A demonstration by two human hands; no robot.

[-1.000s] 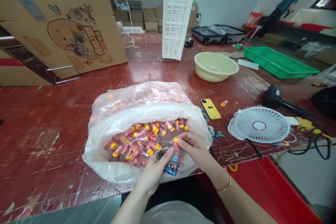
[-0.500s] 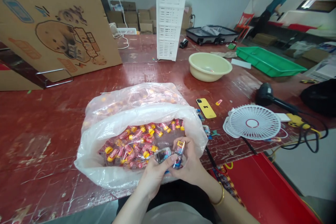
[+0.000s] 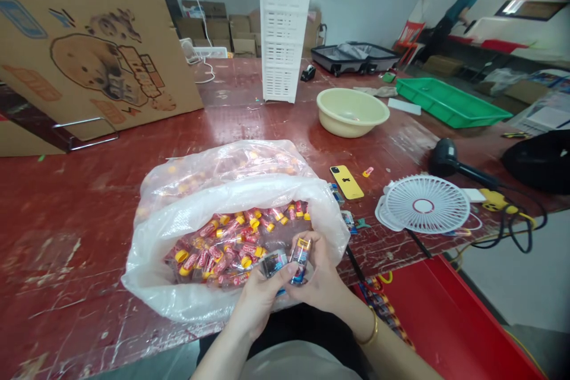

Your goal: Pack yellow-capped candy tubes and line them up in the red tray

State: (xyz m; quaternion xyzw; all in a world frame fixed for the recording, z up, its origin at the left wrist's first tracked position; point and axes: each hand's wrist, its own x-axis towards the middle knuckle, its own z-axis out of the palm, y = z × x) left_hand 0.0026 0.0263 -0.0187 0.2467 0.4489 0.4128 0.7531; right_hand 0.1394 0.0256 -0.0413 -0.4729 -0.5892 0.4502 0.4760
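Note:
A white plastic sack lies open on the table before me, filled with small clear bottles that have red labels and yellow caps. Over its near right edge, my right hand is closed on a small dark printed packet with a yellow top. My left hand pinches a second item, a clear and dark printed packet, and its thumb touches the packet in my right hand. Fingers partly cover both packets, so their exact kind cannot be made out.
Right of the sack lie a yellow phone, a white fan and a black hair dryer. Farther back stand a cream basin, a green tray and a white basket stack. A large cardboard box rises at left.
The whole view has shifted slightly, with things appearing a little farther left. Both hands keep the same grip on the packets, which are tilted almost as before.

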